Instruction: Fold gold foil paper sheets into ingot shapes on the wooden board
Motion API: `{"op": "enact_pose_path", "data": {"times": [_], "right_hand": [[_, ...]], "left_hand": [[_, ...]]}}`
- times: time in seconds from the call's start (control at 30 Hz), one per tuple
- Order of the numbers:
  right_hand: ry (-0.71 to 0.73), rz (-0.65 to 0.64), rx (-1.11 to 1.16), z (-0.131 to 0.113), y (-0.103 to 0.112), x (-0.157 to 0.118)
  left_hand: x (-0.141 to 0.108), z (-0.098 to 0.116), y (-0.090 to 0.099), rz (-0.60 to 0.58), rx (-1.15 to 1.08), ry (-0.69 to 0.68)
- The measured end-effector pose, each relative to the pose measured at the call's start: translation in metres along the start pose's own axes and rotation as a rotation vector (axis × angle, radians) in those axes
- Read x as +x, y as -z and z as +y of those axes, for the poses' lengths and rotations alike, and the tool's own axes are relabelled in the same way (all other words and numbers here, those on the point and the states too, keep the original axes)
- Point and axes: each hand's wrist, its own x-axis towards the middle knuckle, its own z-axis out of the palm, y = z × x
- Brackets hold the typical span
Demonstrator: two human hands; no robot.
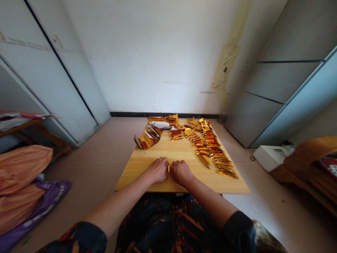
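Notably, the left hand [158, 170] and right hand [181, 172] gripped a small gold foil piece [170, 168] on the desk [139, 165]; close, even pinching suited its fold.

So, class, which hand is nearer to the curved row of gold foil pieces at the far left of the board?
Left. The left hand is nearer, in front of the gold foil row and slightly to its right; the right hand lies farther right, beyond the left hand.
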Motion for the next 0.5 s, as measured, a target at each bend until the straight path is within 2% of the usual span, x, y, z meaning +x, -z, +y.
{"op": "enact_pose_path", "data": {"times": [0.07, 0.2, 0.33, 0.5], "right_hand": [[-0.023, 0.025, -0.031, -0.005, -0.002, -0.006], [0.021, 0.025, -0.043, -0.004, -0.009, -0.012], [0.067, 0.008, -0.081, 0.007, -0.007, -0.01], [0.089, 0.021, -0.106, 0.028, -0.004, -0.007]], "left_hand": [[-0.001, -0.005, 0.002, -0.027, -0.003, -0.027], [0.001, -0.02, 0.005, -0.039, 0.023, -0.107], [0.005, -0.031, 0.007, -0.012, 0.014, -0.198], [0.01, -0.032, 0.001, 0.011, 0.056, -0.209]]}}
